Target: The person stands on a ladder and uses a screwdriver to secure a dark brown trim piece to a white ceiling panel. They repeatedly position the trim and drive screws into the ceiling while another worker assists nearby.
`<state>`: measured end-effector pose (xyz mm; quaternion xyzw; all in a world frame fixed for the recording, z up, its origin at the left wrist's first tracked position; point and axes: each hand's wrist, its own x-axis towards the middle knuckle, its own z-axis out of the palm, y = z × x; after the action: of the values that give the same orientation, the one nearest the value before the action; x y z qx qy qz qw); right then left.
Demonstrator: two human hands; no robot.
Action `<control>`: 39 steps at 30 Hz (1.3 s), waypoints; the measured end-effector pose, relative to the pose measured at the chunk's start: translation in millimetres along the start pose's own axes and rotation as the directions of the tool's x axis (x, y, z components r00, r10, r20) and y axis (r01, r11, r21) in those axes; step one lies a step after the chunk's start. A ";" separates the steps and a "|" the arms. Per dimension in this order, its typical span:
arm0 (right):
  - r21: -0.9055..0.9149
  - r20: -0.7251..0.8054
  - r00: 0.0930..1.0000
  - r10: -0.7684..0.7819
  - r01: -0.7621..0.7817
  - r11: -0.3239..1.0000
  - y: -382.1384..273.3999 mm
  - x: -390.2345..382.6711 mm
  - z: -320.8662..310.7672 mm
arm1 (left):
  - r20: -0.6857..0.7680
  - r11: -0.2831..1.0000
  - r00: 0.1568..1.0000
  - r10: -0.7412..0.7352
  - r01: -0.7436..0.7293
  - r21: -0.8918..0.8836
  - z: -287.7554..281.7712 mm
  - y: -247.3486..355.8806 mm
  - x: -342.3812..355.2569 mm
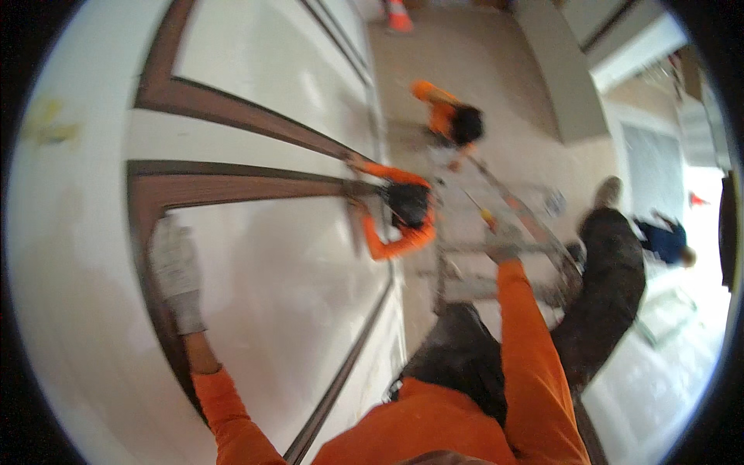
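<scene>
The left hand (pixel 177 273), gloved in white, is lying flat and open against the white wall panel (pixel 279 287) at centre left, on its dark brown trim strip (pixel 159 209), seemingly bracing the body. The right hand (pixel 504 244), right of centre, is closing around the top of a metal ladder frame (pixel 535 232), apparently for balance; its grip is blurred. Below it, dark trouser legs (pixel 612 271) are reaching toward the floor. Further out, two people in orange (pixel 403 213) are working at the wall's base, one near the upper middle.
</scene>
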<state>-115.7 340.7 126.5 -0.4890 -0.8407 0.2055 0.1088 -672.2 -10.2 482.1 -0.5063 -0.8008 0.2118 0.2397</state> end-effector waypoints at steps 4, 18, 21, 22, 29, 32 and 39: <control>0.040 0.134 0.980 0.146 -0.152 0.988 -32.4 7.9 -12.7 | 0.093 1.000 0.995 -0.029 0.029 0.003 -36.7 19.6 24.5; 0.069 0.095 0.982 0.161 -0.168 0.983 -17.0 5.9 10.5 | 0.104 0.987 0.989 -0.101 0.112 -0.112 -59.0 26.9 20.7; 0.326 0.092 0.980 0.176 -0.197 0.925 -5.4 -0.3 32.1 | 0.121 0.987 0.987 -0.106 0.119 -0.109 -58.9 30.6 29.2; 0.336 0.061 0.985 0.159 -0.170 0.926 17.6 -5.3 45.8 | 0.118 0.987 0.988 -0.105 0.117 -0.107 -60.7 27.4 32.9; 0.203 0.142 0.985 0.101 -0.129 0.971 -5.9 4.9 28.1 | 0.134 0.987 0.983 -0.122 0.134 -0.085 -45.1 16.9 17.1; 0.158 0.187 0.978 0.096 -0.126 0.979 -12.1 8.3 20.5 | 0.146 0.988 0.983 -0.113 0.126 -0.087 -47.3 16.9 19.1; 0.179 0.095 0.970 0.222 -0.236 0.955 -48.1 54.3 26.0 | 0.162 0.990 0.982 -0.095 0.110 -0.086 -42.8 11.7 21.4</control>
<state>-190.1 360.5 124.1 -0.5629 -0.7584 0.3135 0.0988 -646.2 18.1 513.0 -0.4568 -0.8514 0.2005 0.1620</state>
